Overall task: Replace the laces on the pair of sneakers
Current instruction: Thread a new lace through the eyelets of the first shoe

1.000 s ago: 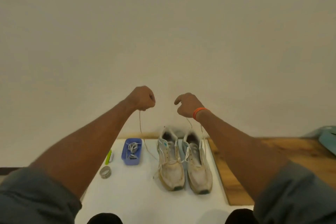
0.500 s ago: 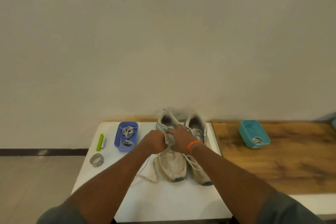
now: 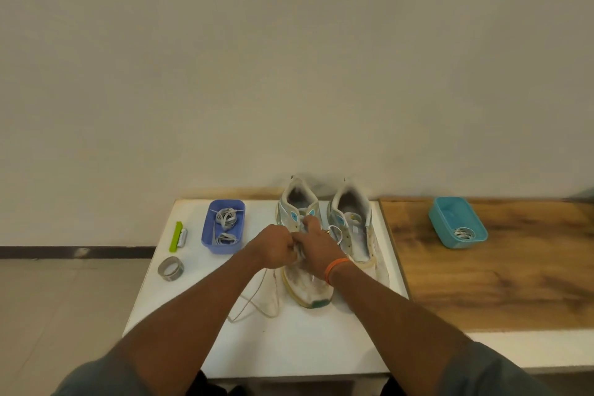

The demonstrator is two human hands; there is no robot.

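Both hands meet over the left sneaker, which stands on the white bench beside the right sneaker. The left hand and right hand curl their fingers onto its lace (loose ends trail leftward).

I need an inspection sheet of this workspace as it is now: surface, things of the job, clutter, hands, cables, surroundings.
Surface: white table, wooden board to its right.
Job's things: left sneaker and right sneaker side by side; loose lace trails on the table; blue tray holds coiled laces.
Clutter: tape roll, green tool, teal tray holding a coil.
Hands: left hand and right hand work together on the left sneaker's lacing.
Cables: nothing seen.
Surroundings: plain wall, tiled floor.
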